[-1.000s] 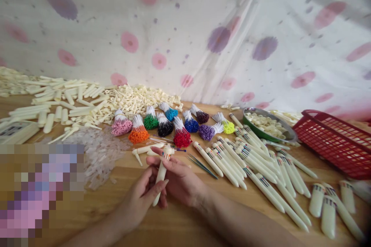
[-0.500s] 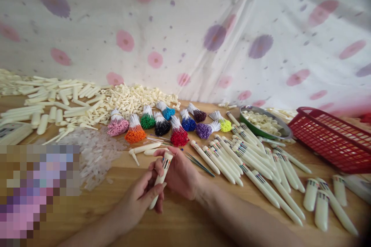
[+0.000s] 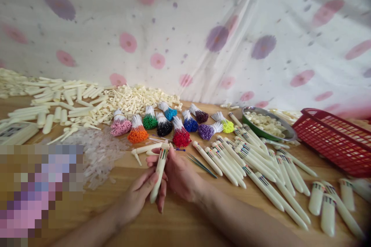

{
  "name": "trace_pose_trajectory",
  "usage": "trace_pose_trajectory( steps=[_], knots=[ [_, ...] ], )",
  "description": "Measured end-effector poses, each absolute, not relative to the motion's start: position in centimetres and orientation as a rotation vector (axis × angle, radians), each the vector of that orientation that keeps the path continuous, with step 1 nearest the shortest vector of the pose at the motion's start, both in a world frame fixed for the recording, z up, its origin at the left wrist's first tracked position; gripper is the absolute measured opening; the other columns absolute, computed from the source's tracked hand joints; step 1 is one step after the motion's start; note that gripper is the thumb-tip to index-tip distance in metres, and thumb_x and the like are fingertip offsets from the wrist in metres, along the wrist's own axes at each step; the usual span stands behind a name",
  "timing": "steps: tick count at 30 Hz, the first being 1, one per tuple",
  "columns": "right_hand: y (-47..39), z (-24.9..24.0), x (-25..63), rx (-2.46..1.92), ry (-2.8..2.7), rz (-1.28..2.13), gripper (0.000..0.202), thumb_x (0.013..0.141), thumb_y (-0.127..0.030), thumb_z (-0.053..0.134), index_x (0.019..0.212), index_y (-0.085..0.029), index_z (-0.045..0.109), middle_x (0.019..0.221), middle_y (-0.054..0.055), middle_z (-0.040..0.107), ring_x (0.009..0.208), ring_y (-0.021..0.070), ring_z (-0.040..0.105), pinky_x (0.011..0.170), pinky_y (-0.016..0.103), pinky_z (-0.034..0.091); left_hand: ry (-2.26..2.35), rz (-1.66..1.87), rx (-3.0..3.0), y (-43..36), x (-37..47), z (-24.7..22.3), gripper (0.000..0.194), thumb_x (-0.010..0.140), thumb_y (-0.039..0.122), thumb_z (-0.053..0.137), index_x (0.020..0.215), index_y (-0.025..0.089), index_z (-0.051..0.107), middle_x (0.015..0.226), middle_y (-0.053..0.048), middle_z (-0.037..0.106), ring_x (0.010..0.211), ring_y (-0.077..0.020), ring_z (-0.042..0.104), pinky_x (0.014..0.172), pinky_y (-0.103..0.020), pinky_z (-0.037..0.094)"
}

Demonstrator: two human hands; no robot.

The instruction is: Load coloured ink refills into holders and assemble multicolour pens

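The left hand (image 3: 142,189) is grasping the pen (image 3: 158,175) around its barrel, its thumb resting against the side. The right hand (image 3: 184,175) is curving behind the upper barrel, thumb standing beside the top; whether it is gripping cannot be told. The pen is leaning between the hands, above the near part of the table (image 3: 179,224). Its thick cream body is narrowing to a rounded lower end; dark, green and red marks are showing in narrow slots below a pale top. Beyond the hands, refills (image 3: 181,139) are lying in bundles sorted by colour. Tweezers (image 3: 202,165) are lying just right of the right hand, near rows of similar pens (image 3: 246,158). Farther right, a bowl (image 3: 293,138) is holding cream parts, and a red basket (image 3: 333,139) is standing beside it. To the left, clear pieces (image 3: 100,158) are lying heaped before cream tubes (image 3: 72,94).
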State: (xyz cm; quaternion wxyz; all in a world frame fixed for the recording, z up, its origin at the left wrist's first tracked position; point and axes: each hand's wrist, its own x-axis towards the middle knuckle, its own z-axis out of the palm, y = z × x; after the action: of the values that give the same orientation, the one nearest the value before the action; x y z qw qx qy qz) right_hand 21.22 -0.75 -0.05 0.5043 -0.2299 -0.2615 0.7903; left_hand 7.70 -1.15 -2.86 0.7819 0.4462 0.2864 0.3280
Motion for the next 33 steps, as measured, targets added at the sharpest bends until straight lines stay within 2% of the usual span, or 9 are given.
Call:
trace_pose_trajectory(
  steps=[4,10,13,15,17,19,24,31,33],
  knots=[
    [-1.0,0.0,21.0,-0.605,-0.618,1.843,0.030,0.075,-0.039,0.066,0.093,-0.016,0.059,0.086,0.004,0.068,0.063,0.0078,0.058,0.049,0.013,0.042,0.582,0.690,0.888,-1.4,7.8,-2.1,0.031,0.077,0.047,0.060,0.082,0.016,0.057,0.060,0.001,0.060,0.046,-0.0115,0.057,0.043,-0.022,0.048],
    [-1.1,0.2,21.1,-0.588,-0.699,1.867,0.038,0.070,-0.037,0.071,0.099,-0.018,0.056,0.088,0.002,0.067,0.061,0.0091,0.058,0.051,0.018,0.046,0.542,0.669,0.786,-1.7,8.0,-1.6,0.029,0.076,0.045,0.063,0.076,0.016,0.057,0.060,0.001,0.061,0.044,-0.0097,0.056,0.043,-0.021,0.048],
    [-0.8,0.4,21.5,-0.537,-0.691,1.889,0.047,0.072,-0.051,0.065,0.102,-0.017,0.054,0.084,0.003,0.067,0.061,0.0105,0.059,0.051,0.019,0.046,0.536,0.637,0.821,-1.7,7.9,-1.5,0.029,0.077,0.044,0.062,0.078,0.016,0.057,0.060,0.001,0.060,0.044,-0.0099,0.055,0.044,-0.021,0.047],
    [-0.4,0.6,21.9,-0.487,-0.688,1.969,0.060,0.074,-0.068,0.048,0.105,-0.016,0.053,0.073,0.003,0.065,0.054,0.0116,0.056,0.042,0.018,0.041,0.545,0.590,0.853,-1.7,7.9,-1.4,0.030,0.077,0.045,0.061,0.079,0.016,0.057,0.059,0.001,0.060,0.044,-0.0094,0.055,0.044,-0.020,0.045],
    [-0.2,0.7,22.3,-0.468,-0.686,2.035,0.070,0.077,-0.074,0.031,0.105,-0.014,0.053,0.062,0.002,0.062,0.050,0.0133,0.055,0.037,0.017,0.035,0.557,0.565,0.872,-1.8,7.9,-1.2,0.030,0.077,0.046,0.061,0.080,0.016,0.056,0.058,0.002,0.059,0.043,-0.0088,0.053,0.043,-0.019,0.043],
    [-0.1,0.6,22.4,-0.479,-0.687,2.043,0.064,0.081,-0.070,0.028,0.104,-0.014,0.053,0.058,0.001,0.060,0.049,0.0138,0.055,0.037,0.018,0.035,0.567,0.570,0.876,-1.8,7.9,-1.1,0.031,0.076,0.047,0.061,0.080,0.017,0.055,0.058,0.002,0.058,0.043,-0.0088,0.052,0.043,-0.019,0.042],
    [-0.8,0.1,21.6,-0.543,-0.684,1.901,0.035,0.082,-0.047,0.052,0.103,-0.018,0.049,0.079,0.003,0.066,0.059,0.0128,0.060,0.046,0.020,0.045,0.592,0.607,0.819,-1.8,8.0,-0.9,0.033,0.074,0.048,0.063,0.078,0.016,0.057,0.058,0.002,0.057,0.043,-0.0087,0.051,0.041,-0.020,0.043],
    [-1.5,0.8,21.1,-0.580,-0.654,1.864,0.041,0.075,-0.031,0.066,0.109,-0.017,0.048,0.097,0.006,0.067,0.082,0.0143,0.064,0.061,0.021,0.050,0.499,0.616,0.705,-2.3,8.2,-1.0,0.031,0.074,0.046,0.065,0.075,0.016,0.057,0.056,0.004,0.056,0.036,-0.0044,0.042,0.036,-0.016,0.038],
    [-1.4,0.9,21.3,-0.566,-0.654,1.885,0.049,0.072,-0.031,0.070,0.113,-0.018,0.045,0.096,0.006,0.068,0.080,0.0137,0.064,0.062,0.021,0.049,0.497,0.606,0.709,-2.2,8.2,-1.1,0.030,0.074,0.046,0.064,0.077,0.016,0.058,0.055,0.004,0.054,0.036,-0.0042,0.041,0.036,-0.016,0.037]
  ],
)
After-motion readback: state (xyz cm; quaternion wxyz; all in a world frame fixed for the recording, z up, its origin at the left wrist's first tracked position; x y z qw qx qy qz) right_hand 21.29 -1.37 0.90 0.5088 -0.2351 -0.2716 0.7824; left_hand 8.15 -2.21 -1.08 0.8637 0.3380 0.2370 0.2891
